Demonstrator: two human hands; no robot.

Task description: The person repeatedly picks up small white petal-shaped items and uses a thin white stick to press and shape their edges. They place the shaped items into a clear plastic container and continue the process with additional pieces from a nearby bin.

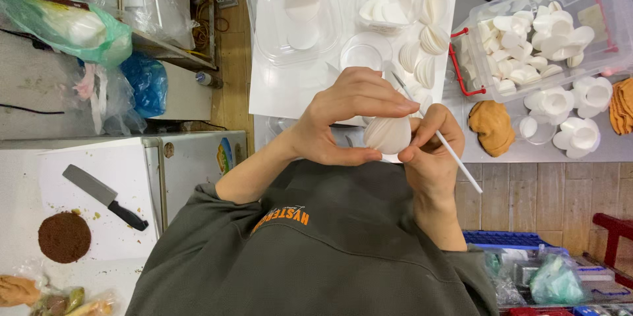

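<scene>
Piece: you hold a white disc stack, a rounded, pale fan of thin ribbed layers, matt and clean.
Position: it sits between your two hands, above the grey sweatshirt and in front of the white board.
Left hand: your left hand curls over the piece from above; the thumb runs under its lower edge and the fingertips press on its top, so the fingers are closed around it.
Right hand: your right hand touches the piece's right side and pinches a thin white stick between thumb and forefinger; the fingers are drawn together on it.
Stick: it slants from upper left to lower right; its upper tip seems to meet the piece's top, though your fingers hide the contact.
Nearby: a clear tub of white discs stands to the right, well apart; loose white discs lie just beyond your hands.
</scene>
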